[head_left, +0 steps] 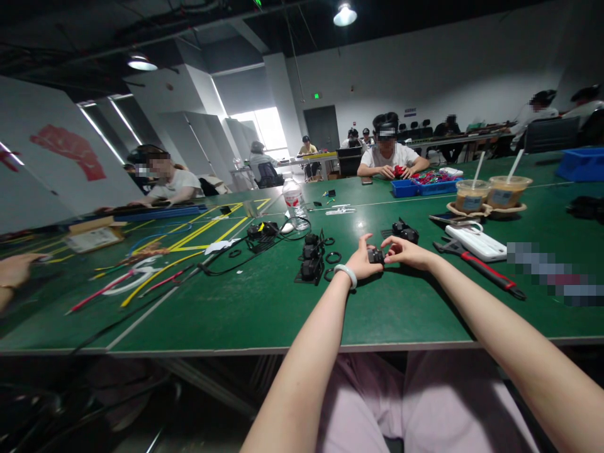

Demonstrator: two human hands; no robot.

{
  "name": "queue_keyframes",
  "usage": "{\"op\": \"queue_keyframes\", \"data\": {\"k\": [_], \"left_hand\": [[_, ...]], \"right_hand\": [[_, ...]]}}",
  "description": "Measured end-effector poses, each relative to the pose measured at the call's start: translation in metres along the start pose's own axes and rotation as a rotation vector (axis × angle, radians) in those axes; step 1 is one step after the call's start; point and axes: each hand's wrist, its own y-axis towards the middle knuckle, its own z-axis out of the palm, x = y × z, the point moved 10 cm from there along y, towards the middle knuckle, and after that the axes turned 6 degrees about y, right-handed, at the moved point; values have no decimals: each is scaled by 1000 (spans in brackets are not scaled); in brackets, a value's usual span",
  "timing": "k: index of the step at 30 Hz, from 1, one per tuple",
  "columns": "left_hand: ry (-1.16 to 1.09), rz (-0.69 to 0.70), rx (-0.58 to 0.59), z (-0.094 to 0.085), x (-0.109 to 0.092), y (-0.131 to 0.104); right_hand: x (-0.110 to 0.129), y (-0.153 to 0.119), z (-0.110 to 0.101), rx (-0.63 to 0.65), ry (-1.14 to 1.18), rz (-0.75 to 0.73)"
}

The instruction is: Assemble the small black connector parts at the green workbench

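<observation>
Both hands meet over the green table around a small black part [376,256] whose exact kind I cannot make out. My left hand [361,261], with a pale bangle at the wrist, grips it from the left. From the right, the curled fingers and thumb of my right hand [406,253] pinch its other end. Just left of my hands stands a row of black blocky fittings [310,257] on a flat base. Black rings [333,257] lie between that row and my left hand. Another black fitting [401,230] sits right behind my hands.
To the right lie a red-and-black adjustable wrench [486,270], a white phone-like device [476,242] and drink cups [507,190] in a carrier. A water bottle [294,202] stands behind. Cables [160,277] spread leftward. Another person's hand [19,274] is at far left.
</observation>
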Motion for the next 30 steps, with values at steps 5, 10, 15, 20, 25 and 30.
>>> {"op": "queue_keyframes", "data": {"k": [5,10,15,20,25,30], "left_hand": [[16,4,-1,0,0,1],[13,7,2,0,0,1],[34,18,-7,-1,-2,1],[30,6,-1,0,-1,1],[32,5,2,0,-2,0],[37,-3,5,0,-3,-1]], "right_hand": [[0,0,0,8,-13,-10],[3,-1,-2,-11,-54,-11],[3,0,-4,-16,-78,-18],[2,0,-6,-32,-110,-19],[4,-1,-6,-47,-141,-11],[0,-1,-7,-66,-166,4]]}}
